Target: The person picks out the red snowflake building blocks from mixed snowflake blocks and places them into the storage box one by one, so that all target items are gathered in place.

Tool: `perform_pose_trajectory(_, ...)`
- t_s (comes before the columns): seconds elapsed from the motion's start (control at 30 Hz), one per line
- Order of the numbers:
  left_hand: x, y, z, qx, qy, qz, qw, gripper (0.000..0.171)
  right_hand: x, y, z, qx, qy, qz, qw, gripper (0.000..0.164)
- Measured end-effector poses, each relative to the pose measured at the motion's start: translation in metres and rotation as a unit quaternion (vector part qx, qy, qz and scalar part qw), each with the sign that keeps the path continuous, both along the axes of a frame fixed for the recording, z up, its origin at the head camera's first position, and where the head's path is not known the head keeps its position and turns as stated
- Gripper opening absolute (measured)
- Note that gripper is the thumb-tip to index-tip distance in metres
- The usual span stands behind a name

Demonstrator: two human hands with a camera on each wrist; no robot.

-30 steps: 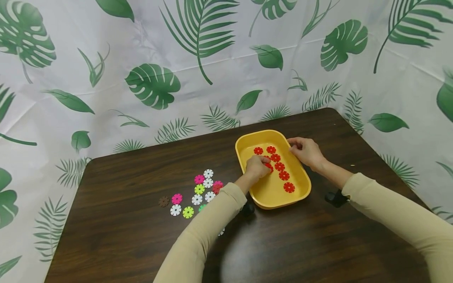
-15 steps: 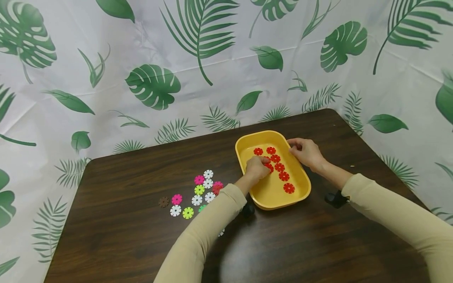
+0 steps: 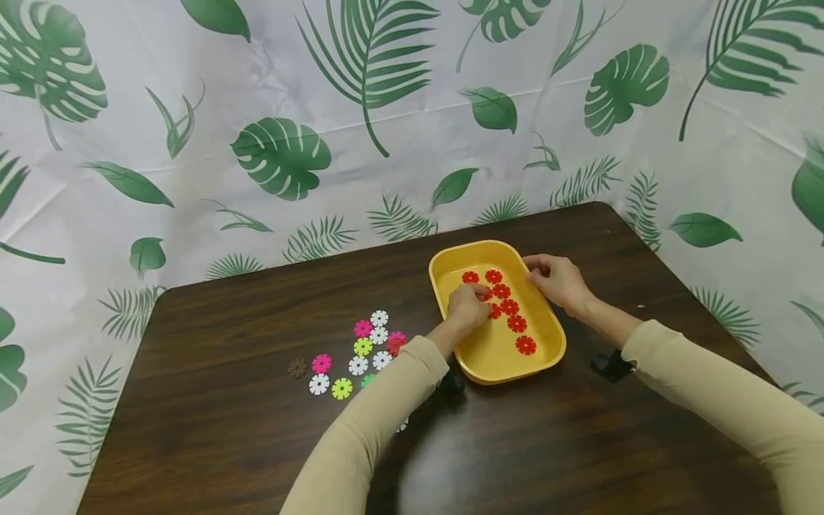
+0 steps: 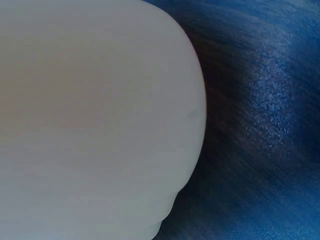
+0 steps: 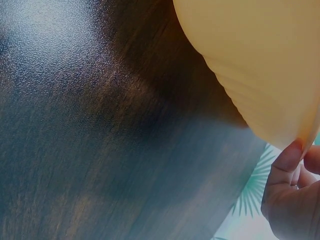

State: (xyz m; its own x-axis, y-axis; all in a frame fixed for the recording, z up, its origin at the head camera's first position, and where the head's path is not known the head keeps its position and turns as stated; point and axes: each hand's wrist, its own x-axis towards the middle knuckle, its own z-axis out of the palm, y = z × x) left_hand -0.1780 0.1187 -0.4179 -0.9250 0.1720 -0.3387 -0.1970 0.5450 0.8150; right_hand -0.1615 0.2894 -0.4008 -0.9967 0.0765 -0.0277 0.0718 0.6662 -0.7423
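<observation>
A yellow tray (image 3: 492, 361) sits on the dark wooden table, with several red notched plastic discs (image 3: 526, 345) lying in its right and far parts. My left hand (image 3: 467, 309) reaches over the near left rim into the tray. Its bent fingertips are among the red discs; whether they pinch one is hidden by the hand. My right hand (image 3: 558, 279) pinches the tray's right rim between thumb and fingers, and the right wrist view shows that thumb (image 5: 290, 156) against the yellow wall. In the left wrist view, the tray's pale outer wall (image 4: 105, 110) fills much of the picture.
Left of the tray, several loose notched discs in white (image 3: 319, 384), pink (image 3: 321, 363), yellow-green (image 3: 342, 388), green and brown (image 3: 298, 368) lie on the table (image 3: 212, 400). The left sleeve (image 3: 380, 415) covers part of them. A leaf-print cloth (image 3: 399, 114) hangs behind the table.
My left fingertips have shifted slightly, and the red disc beside them now shows a little lower and farther right. My right hand stays at the rim; the head view has tilted slightly.
</observation>
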Motion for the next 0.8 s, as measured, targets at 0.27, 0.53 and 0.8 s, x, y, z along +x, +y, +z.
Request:
perform_pose_trajectory(0.27,-0.001,-0.005,0.004,0.125,0.024,0.027,0.9915,0.024,0.0,-0.001,0.0,-0.003,-0.003,0.0,1.0,0.035)
perform_pose_trajectory(0.53,0.002,-0.016,0.014,0.228,0.013,0.03,0.9732,0.023,0.0,0.0,-0.001,-0.004,-0.002,0.002,1.0,0.035)
perform_pose_trajectory(0.8,0.003,-0.029,0.022,0.306,-0.016,0.04,0.9511,0.026,0.0,0.0,-0.001,-0.004,0.0,-0.002,1.0,0.035)
